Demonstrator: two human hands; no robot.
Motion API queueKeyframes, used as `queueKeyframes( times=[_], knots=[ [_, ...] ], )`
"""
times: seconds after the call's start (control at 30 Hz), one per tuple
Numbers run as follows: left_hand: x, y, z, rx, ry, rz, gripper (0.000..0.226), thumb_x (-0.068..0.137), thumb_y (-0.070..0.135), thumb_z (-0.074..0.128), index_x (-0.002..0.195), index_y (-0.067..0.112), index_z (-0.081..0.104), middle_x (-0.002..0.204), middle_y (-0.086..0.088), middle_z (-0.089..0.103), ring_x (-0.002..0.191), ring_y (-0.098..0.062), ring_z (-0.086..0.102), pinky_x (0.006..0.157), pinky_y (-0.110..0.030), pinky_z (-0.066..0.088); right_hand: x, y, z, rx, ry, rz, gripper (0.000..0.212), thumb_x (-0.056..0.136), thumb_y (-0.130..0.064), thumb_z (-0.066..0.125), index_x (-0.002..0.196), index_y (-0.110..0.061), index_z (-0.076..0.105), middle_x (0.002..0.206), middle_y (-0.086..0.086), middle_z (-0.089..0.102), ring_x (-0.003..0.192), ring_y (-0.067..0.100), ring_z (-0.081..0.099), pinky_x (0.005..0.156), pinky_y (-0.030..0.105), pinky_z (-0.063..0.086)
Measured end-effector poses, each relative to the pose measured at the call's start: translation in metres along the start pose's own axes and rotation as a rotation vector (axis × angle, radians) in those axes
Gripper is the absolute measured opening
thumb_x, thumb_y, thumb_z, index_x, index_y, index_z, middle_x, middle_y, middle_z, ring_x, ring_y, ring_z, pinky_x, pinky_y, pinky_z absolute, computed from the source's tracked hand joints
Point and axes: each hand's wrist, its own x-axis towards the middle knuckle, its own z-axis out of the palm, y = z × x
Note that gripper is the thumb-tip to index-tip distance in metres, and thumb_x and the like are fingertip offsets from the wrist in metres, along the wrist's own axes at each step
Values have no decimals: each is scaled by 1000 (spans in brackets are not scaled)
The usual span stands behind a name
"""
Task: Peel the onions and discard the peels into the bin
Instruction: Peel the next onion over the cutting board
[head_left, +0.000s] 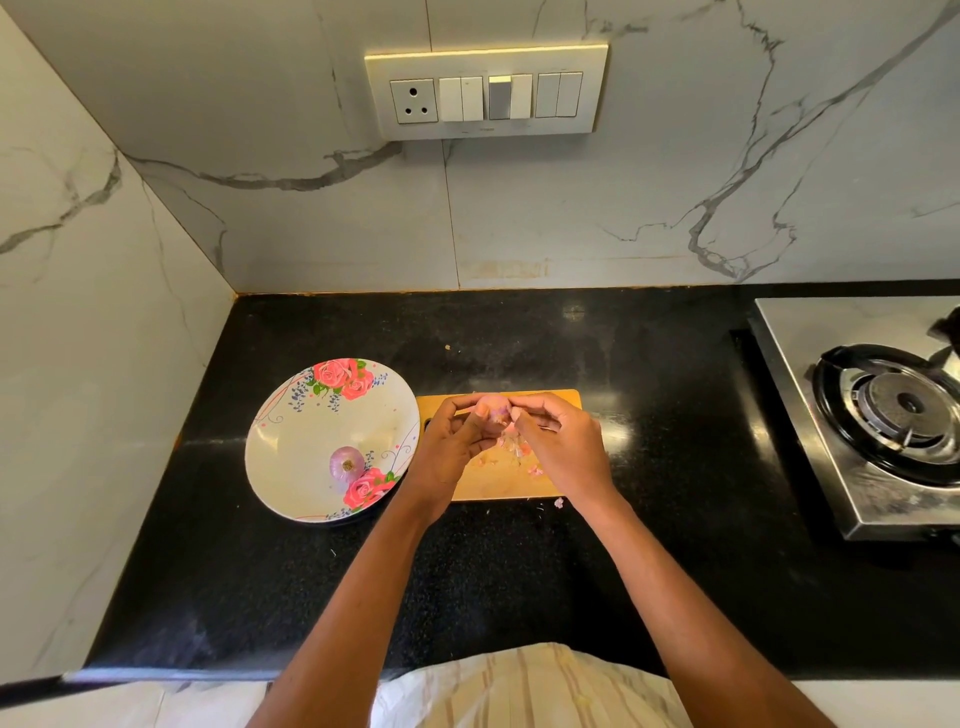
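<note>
Both bare forearms extend forward from the lower edge of the view and converge toward the centre. The left hand (457, 436) is cupped, its fingers and thumb curled round a small, round, pinkish-purple onion (492, 408). The right hand (558, 441) lies just beside it, knuckles uppermost, its fingertips (514, 415) pinching at the onion's near side. The two hands almost touch.
</note>
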Motion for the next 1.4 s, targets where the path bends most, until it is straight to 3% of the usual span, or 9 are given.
queueKeyframes(
  times=[0.13, 0.3, 0.4, 0.57, 0.7, 0.83, 1.0, 1.27, 1.4],
  knots=[
    [1, 1, 0, -14, -12, -6, 26, 101, 34, 56, 125, 24, 58, 120, -6, 71, 108, -20, 71, 94, -30, 57, -1, -2, 0, 64, -18, -5, 21, 94, -20, 73, 114, -14, 76, 105, -12, 74, 99, -6, 68, 83, 9, 51],
    [-2, 2, 4, -16, 3, 26, 42, 84, 44, 66, 122, 27, 57, 122, -2, 68, 107, -17, 70, 86, -25, 57, -5, 2, 6, -41, 99, -80, 10, 91, -19, 76, 100, -17, 78, 94, -8, 75, 90, 3, 69, 77, 11, 53],
    [-1, 0, 4, -14, 11, 36, 40, 88, 41, 66, 124, 26, 56, 125, -2, 67, 108, -16, 70, 86, -24, 57, -5, 5, 9, -84, 107, -105, 7, 93, -19, 74, 100, -16, 75, 95, -4, 72, 87, 4, 69, 72, 10, 54],
    [-4, 1, 3, -78, -2, 20, 49, 87, 44, 63, 127, 18, 57, 121, -6, 71, 109, -19, 71, 92, -29, 57, 2, 8, 3, -72, 159, 18, 3, 96, -21, 69, 99, -21, 69, 92, -10, 69, 86, -3, 66, 73, 7, 49],
    [0, -4, -2, -61, 9, -25, 41, 95, 39, 64, 131, 21, 56, 129, -2, 68, 113, -14, 68, 90, -27, 54, 12, 22, -4, -80, 35, 148, 19, 97, -21, 69, 115, -26, 70, 100, -6, 74, 91, 9, 72, 77, 24, 59],
    [2, -8, -4, -109, 13, -25, 50, 89, 33, 71, 133, 16, 53, 135, -10, 63, 120, -23, 66, 98, -33, 55, 9, 10, -2, -3, -76, 118, 33, 97, -26, 69, 129, -23, 66, 116, -13, 69, 105, -1, 65, 78, 8, 52],
    [-2, -1, 0, -84, -15, 52, 43, 90, 34, 70, 130, 25, 57, 128, 0, 68, 117, -15, 67, 94, -27, 55, 5, 0, 3, 131, -107, 88, 31, 95, -30, 71, 126, -22, 70, 118, -10, 72, 109, 2, 68, 90, 30, 60],
    [-4, 0, 1, -72, -17, 50, 34, 94, 34, 66, 127, 29, 60, 122, 5, 71, 114, -13, 68, 91, -26, 56, 3, 2, -1, 100, -88, 52, 23, 92, -17, 75, 114, -26, 74, 106, -13, 75, 103, 3, 70, 93, 35, 59],
    [-4, 2, 3, -51, -25, 78, 45, 88, 38, 68, 130, 24, 59, 124, 1, 70, 116, -14, 67, 96, -29, 56, 2, 4, -2, 141, -53, 73, 26, 93, -10, 73, 111, -29, 74, 103, -14, 76, 102, 5, 70, 94, 37, 58]
  ],
)
